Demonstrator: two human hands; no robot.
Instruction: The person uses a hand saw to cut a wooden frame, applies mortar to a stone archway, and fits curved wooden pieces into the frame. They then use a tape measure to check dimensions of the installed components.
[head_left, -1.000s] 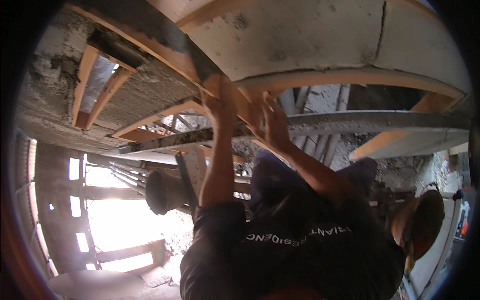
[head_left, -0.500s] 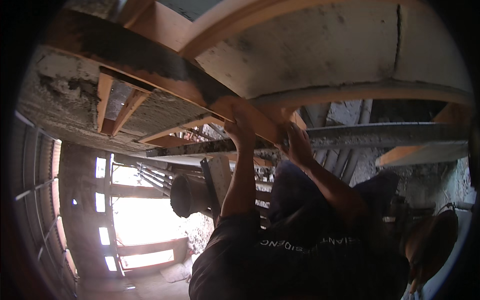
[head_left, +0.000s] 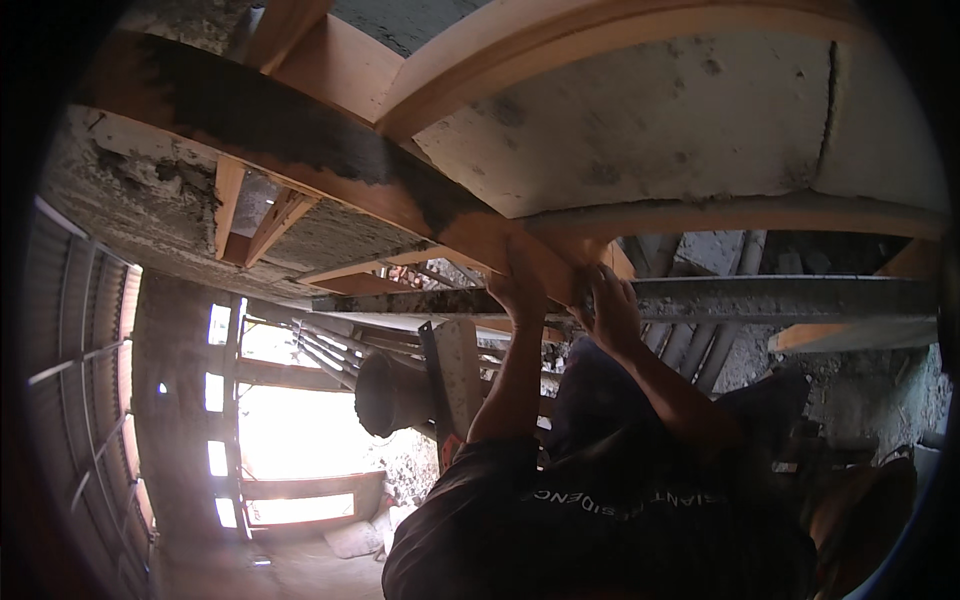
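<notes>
A long wooden plank (head_left: 400, 205), reddish brown with a wide dark stain along its face, slants from the upper left down to the middle. My left hand (head_left: 517, 285) is closed on its lower edge, a short way from the near end. At that end my right hand (head_left: 610, 308) has its fingers curled against the wood. Something small and dark shows by those fingertips, but I cannot make out what it is. Behind the plank's end runs a curved wooden frame (head_left: 730, 214) bordering a grey panel (head_left: 650, 130).
A dark beam (head_left: 780, 297) crosses under the plank's end. Grey pipes (head_left: 700, 345) lie below it. To the left are a dark bucket (head_left: 385, 393), a pale board (head_left: 458, 365) and a small wooden frame (head_left: 262, 225). A brown rounded object (head_left: 865, 520) is at the lower right.
The whole view has shifted slightly, so the scene sits lower and further right. My left hand is a little closer to the plank's end. My right hand stays at that end.
</notes>
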